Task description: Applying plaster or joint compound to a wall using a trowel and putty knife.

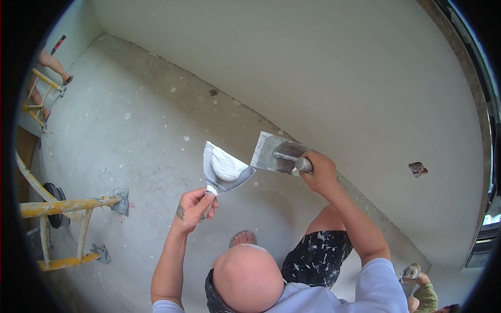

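My left hand (196, 210) is closed round the handle of a wide putty knife (243, 179). A thick mound of white putty (227, 166) rests on its fan-shaped blade. To the right, my right hand (320, 173) grips the handle of a rectangular plastering trowel (274, 147). The trowel's metal blade is smeared with whitish residue, and its left end comes close to the putty knife's right corner. I cannot tell whether the two blades touch. Both tools are held out in front of my bent knee, above the floor.
A pale wall (313, 68) meets the spattered concrete floor (146, 125) on a diagonal. Wires poke from a wall opening (417, 169). Yellow scaffold legs (70, 206) stand at left; beyond, a person's legs (52, 63) are by another frame. At lower right, a co-worker's hand (421, 279) holds a tool.
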The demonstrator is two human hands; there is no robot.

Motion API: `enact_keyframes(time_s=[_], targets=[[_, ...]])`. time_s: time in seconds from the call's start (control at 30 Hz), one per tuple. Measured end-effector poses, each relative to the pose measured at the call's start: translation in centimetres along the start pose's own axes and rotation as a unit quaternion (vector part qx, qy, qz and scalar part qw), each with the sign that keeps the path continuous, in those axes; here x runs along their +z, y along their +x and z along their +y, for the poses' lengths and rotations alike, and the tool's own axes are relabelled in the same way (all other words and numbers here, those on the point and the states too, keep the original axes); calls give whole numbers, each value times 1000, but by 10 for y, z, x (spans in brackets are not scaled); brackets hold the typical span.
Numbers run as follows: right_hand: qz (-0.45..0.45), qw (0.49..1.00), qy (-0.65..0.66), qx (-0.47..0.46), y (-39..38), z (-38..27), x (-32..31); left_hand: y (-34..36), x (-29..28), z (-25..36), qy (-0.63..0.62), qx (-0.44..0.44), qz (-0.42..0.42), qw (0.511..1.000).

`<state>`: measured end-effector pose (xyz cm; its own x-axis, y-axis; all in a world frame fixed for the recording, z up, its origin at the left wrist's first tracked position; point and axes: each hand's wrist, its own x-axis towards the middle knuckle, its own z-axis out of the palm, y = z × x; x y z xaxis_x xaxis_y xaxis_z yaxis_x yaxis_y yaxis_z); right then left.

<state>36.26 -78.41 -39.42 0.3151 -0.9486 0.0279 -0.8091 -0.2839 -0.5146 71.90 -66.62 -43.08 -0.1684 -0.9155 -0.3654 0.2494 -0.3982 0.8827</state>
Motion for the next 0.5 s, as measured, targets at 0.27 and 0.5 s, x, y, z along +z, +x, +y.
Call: enact_keyframes(time_s=[0.27,0.5], targets=[[97,954,-193,-206,-18,-37,12,38,30,-12,124,58,156,978],[26,987,-157,-7,-16,-11,22,53,20,-24,-7,27,147,989]])
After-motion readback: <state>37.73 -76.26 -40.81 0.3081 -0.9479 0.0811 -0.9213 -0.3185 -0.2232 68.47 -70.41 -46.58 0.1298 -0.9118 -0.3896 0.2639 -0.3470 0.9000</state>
